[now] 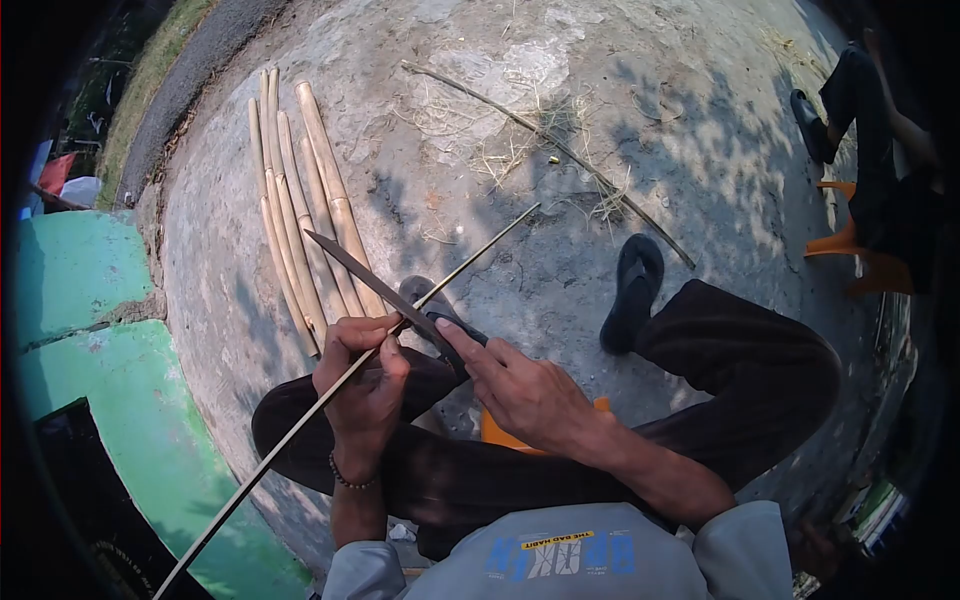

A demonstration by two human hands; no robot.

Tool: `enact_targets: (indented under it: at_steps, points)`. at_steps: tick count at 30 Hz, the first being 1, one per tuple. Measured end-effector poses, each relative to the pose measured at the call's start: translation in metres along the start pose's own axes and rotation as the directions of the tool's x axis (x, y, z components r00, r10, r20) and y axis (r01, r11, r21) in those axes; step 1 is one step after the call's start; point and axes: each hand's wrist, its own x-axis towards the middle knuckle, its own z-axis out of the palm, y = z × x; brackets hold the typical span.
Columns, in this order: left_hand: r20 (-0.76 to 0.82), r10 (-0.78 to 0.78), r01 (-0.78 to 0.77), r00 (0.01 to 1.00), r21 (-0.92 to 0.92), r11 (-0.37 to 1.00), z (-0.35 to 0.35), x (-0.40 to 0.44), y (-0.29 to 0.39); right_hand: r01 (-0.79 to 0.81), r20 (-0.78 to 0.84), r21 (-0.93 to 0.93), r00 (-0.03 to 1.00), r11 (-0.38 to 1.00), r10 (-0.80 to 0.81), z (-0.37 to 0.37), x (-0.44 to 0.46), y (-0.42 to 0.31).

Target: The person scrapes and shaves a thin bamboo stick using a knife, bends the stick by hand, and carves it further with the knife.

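A long thin bamboo strip (pixel 290 437) runs diagonally from the lower left up to the middle of the view. My left hand (pixel 362 385), with a beaded bracelet on its wrist, pinches this strip above my left knee. In my right hand (pixel 520 392) is a long dark knife (pixel 352 266), its tip pointing to the upper left. The blade crosses the strip just beyond my left fingers, and my right index finger is stretched along the knife. Whether the edge cuts into the strip cannot be seen.
Several bamboo poles (pixel 318 200) lie on the concrete at the left. A long thin stick (pixel 560 147) lies ahead among pale shavings (pixel 500 160). Under me is an orange stool (pixel 500 431). A person's leg (pixel 850 95) and another orange stool (pixel 845 243) are at the right.
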Motion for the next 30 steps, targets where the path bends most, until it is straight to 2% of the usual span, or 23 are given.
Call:
enact_targets:
  at_steps: [3,5,6,8,9,11,12,14,17,19,20,21,23,24,25,27,28,29,30]
  points:
    - [-0.041,-0.085,0.080,0.996,-0.110,0.991,0.002,0.000,0.000,0.010,-0.005,-0.005,1.000,1.000,-0.010,-0.001,0.001,-0.005]
    - [-0.039,-0.074,0.075,0.997,0.027,0.997,0.000,-0.001,0.002,0.023,-0.004,0.005,1.000,1.000,-0.023,0.002,0.001,-0.008]
    - [-0.038,-0.076,0.077,0.996,0.028,0.997,-0.001,0.000,0.004,0.027,-0.010,0.001,1.000,1.000,-0.027,0.004,0.002,-0.007]
    - [-0.062,-0.223,0.225,0.973,0.034,0.974,-0.001,0.001,0.008,0.033,-0.019,-0.001,0.999,0.999,-0.033,0.007,0.003,-0.002]
    - [-0.062,-0.219,0.222,0.974,0.035,0.975,-0.002,0.001,0.006,0.018,-0.017,-0.015,1.000,1.000,-0.018,0.008,0.005,0.003]
    - [-0.044,-0.100,0.104,0.994,0.118,0.988,-0.004,0.000,0.001,0.003,-0.018,-0.028,1.000,1.000,-0.003,0.006,0.006,0.002]
    - [-0.045,-0.100,0.105,0.994,0.118,0.987,-0.004,-0.001,0.001,0.022,-0.013,-0.023,1.000,0.999,-0.022,0.004,0.004,-0.005]
    - [-0.024,-0.121,0.121,0.992,0.006,0.993,-0.004,-0.003,0.003,0.040,-0.001,-0.016,0.999,0.999,-0.040,0.004,0.003,-0.005]
    - [-0.086,-0.095,0.097,0.992,0.015,0.995,0.001,-0.001,0.005,-0.018,-0.012,-0.049,1.000,0.999,0.017,0.001,0.007,0.005]
    - [-0.071,-0.037,0.038,0.997,0.011,0.999,0.002,0.002,0.006,-0.115,0.079,-0.104,0.989,0.988,0.123,-0.010,0.010,0.007]
    - [-0.061,-0.005,0.006,0.998,0.009,1.000,0.002,0.000,0.005,-0.061,0.096,-0.053,0.993,0.997,0.066,-0.010,0.004,-0.004]
    - [-0.060,-0.025,0.026,0.998,0.013,1.000,0.002,-0.004,0.007,-0.067,0.114,-0.044,0.991,0.997,0.072,-0.007,0.002,-0.004]
    - [-0.071,-0.053,0.054,0.996,0.005,0.999,0.002,0.002,0.009,-0.089,0.024,-0.054,0.996,0.995,0.090,-0.001,0.009,0.010]
    - [-0.086,-0.118,0.113,0.989,-0.057,0.992,0.002,0.002,0.011,-0.144,-0.021,-0.094,0.990,0.985,0.142,0.001,0.018,0.023]
    - [-0.080,-0.100,0.096,0.992,-0.053,0.994,0.000,0.002,0.009,-0.141,-0.039,-0.092,0.990,0.986,0.138,0.002,0.013,0.023]
    - [-0.079,-0.055,0.053,0.995,-0.031,0.998,0.004,-0.001,0.004,-0.027,0.017,-0.005,1.000,1.000,0.027,-0.003,0.001,0.012]
    - [-0.080,-0.090,0.079,0.993,-0.124,0.989,0.005,-0.002,0.002,-0.026,0.042,0.049,0.999,0.998,0.024,-0.008,-0.002,-0.003]
    - [-0.094,-0.146,0.135,0.985,-0.119,0.984,0.005,-0.001,0.007,-0.037,0.056,0.056,0.998,0.998,0.034,-0.003,-0.005,0.004]
    - [-0.103,-0.135,0.122,0.985,-0.119,0.985,0.004,0.001,-0.001,-0.068,0.032,0.007,0.997,0.998,0.068,-0.001,0.002,0.019]
